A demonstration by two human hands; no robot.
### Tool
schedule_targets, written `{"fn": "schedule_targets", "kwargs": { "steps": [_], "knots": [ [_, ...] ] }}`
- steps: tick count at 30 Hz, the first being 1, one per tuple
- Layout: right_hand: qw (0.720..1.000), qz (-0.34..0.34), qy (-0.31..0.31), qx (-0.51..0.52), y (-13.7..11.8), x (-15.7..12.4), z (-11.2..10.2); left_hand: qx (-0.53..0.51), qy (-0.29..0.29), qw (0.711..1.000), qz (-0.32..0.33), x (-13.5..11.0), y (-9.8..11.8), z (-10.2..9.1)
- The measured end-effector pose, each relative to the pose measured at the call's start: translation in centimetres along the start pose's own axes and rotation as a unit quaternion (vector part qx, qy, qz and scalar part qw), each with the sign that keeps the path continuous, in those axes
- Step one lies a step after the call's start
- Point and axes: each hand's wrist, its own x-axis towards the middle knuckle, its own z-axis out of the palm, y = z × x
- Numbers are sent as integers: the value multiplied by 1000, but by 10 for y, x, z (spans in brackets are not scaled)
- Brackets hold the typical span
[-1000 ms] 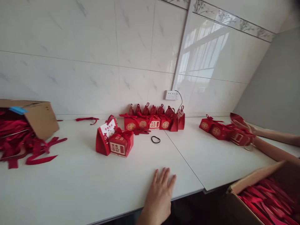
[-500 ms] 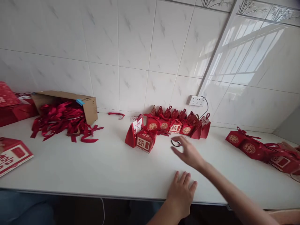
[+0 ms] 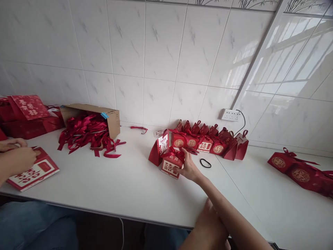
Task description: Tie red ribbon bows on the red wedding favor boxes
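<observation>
A small red gift box [image 3: 169,166] with a cream double-happiness panel and a red ribbon bow stands near the middle of the table. My right hand [image 3: 188,167] grips its right side, thumb on the front and fingers behind. Just left of it, touching or nearly so, is a red triangular box [image 3: 155,152] with a white tag. My left hand [image 3: 210,220] is at the table's front edge, partly covered by my right forearm, and its fingers are mostly hidden. A black elastic loop [image 3: 205,163] lies right of my right hand.
Several red boxes [image 3: 205,144] line the wall behind. Left, a cardboard box [image 3: 113,123] spills red ribbons [image 3: 87,132]. A co-worker's hands [image 3: 18,159] work on another red box [image 3: 36,172] at far left. More red boxes [image 3: 299,172] stand right, below a wall socket [image 3: 229,115].
My right hand has moved left from near the black loop and taken hold of the gift box. My view has turned left. A co-worker's hands now show at far left.
</observation>
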Motion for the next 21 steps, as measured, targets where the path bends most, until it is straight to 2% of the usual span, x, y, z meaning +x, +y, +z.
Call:
{"fn": "schedule_targets", "kwargs": {
  "steps": [2, 5, 8, 10, 11, 13, 15, 17, 18, 21],
  "knots": [
    [999, -23, -35, 9, 2, -20, -15, -22, 45, 997, 52, -14, 4, -8],
    [995, -40, -81, 39, 6, -58, -37, -67, 201, 972, 102, -37, 13, -36],
    [987, -30, -113, 109, 8, -96, -51, -80, 353, 931, 47, -53, 16, -81],
    [980, -29, -119, 158, 6, -115, -57, -76, 452, 885, -75, -54, 10, -108],
    [976, -28, -111, 185, 4, -121, -58, -82, 468, 867, -151, -53, 4, -119],
    [968, -9, -58, 245, 1, -128, -60, -137, 439, 843, -280, -48, -9, -134],
    [960, 50, 37, 273, -3, -126, -61, -197, 361, 838, -357, -42, -21, -141],
    [957, 113, 102, 248, -7, -119, -61, -223, 282, 850, -384, -36, -27, -145],
    [959, 131, 109, 228, -10, -114, -61, -222, 253, 859, -385, -34, -29, -146],
    [965, 145, 79, 205, -17, -103, -59, -193, 216, 879, -378, -28, -25, -147]
  ]
}}
